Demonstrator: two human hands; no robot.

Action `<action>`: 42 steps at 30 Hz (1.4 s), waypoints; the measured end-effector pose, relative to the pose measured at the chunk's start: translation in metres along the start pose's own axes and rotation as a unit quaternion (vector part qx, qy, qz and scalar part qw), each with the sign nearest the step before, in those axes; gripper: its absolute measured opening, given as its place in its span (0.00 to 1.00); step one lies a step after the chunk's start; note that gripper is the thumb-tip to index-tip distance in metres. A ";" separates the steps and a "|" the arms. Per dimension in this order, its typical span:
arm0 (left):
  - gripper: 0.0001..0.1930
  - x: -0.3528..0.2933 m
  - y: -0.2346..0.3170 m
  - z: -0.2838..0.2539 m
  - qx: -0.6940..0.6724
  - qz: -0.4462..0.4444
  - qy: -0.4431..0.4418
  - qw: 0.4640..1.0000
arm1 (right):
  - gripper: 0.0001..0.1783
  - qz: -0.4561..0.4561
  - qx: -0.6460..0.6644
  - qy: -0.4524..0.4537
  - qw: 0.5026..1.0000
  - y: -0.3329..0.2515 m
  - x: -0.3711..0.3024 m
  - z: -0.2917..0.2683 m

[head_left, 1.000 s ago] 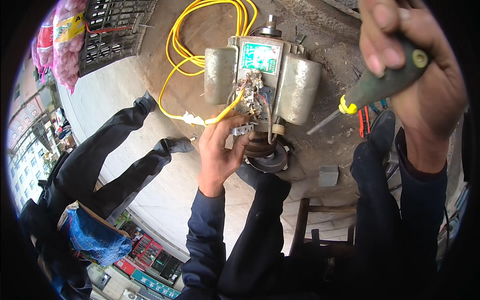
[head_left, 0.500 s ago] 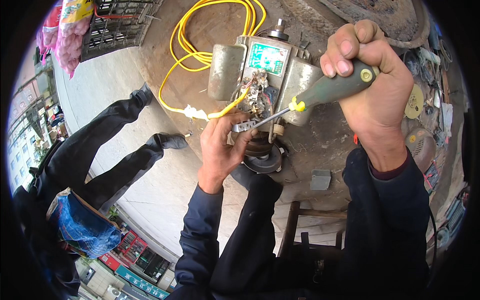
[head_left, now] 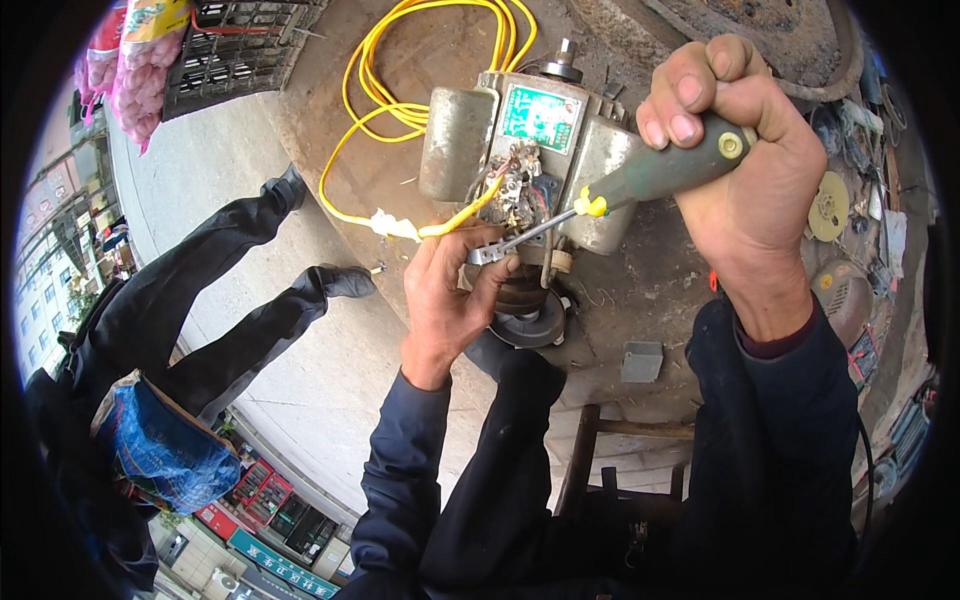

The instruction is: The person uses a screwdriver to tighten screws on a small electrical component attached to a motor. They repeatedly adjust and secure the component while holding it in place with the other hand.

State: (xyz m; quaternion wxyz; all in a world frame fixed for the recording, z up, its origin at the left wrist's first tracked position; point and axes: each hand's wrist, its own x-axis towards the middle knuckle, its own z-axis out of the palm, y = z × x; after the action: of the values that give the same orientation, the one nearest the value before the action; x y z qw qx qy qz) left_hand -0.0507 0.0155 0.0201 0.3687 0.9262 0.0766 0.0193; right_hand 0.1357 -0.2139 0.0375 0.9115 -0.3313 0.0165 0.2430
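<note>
An electric motor (head_left: 465, 150) with a green label plate lies on the ground, its wiring exposed in the middle. My right hand (head_left: 745, 170) is wrapped round the dark green handle of a screwdriver (head_left: 655, 172), whose shaft slants down to the left. Between thumb and fingers, my left hand (head_left: 445, 285) pinches a small metal terminal block (head_left: 488, 253) at the motor's near side. The screwdriver's tip meets this block; whether it sits in a screw is too small to tell. A yellow cable (head_left: 345, 205) runs to the wiring, passing just above my left fingers.
A small grey metal plate (head_left: 642, 362) and a wooden stool (head_left: 580, 460) are near my legs. At left stands a person in dark trousers (head_left: 225, 240) with a blue bag (head_left: 170, 445). A black crate (head_left: 235, 60) is upper left; scrap parts (head_left: 850, 130) line the right.
The screwdriver handle has turned slightly in my right hand. The motor and my left hand with the block appear shifted very slightly right in the picture.
</note>
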 end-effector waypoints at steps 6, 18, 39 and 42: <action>0.16 -0.001 0.000 0.004 0.006 -0.010 0.012 1.000 | 0.10 -0.162 -0.396 0.087 0.899 0.011 -0.013 0.015; 0.17 0.000 0.000 0.004 0.038 0.019 0.031 0.999 | 0.23 0.118 -0.654 0.014 0.747 -0.038 -0.041 0.022; 0.16 0.001 -0.004 0.004 0.031 0.020 0.024 0.999 | 0.23 0.076 -0.556 -0.053 0.826 -0.040 -0.043 0.023; 0.17 0.001 -0.006 0.004 0.031 0.018 0.024 0.999 | 0.25 -0.072 -0.559 -0.068 0.823 -0.033 -0.039 0.022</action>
State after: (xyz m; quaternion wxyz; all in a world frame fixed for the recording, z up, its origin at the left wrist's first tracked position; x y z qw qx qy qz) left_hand -0.0497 0.0171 0.0135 0.3375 0.9376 0.0693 0.0463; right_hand 0.1134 -0.2388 0.0815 0.5841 -0.7668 -0.2082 0.1659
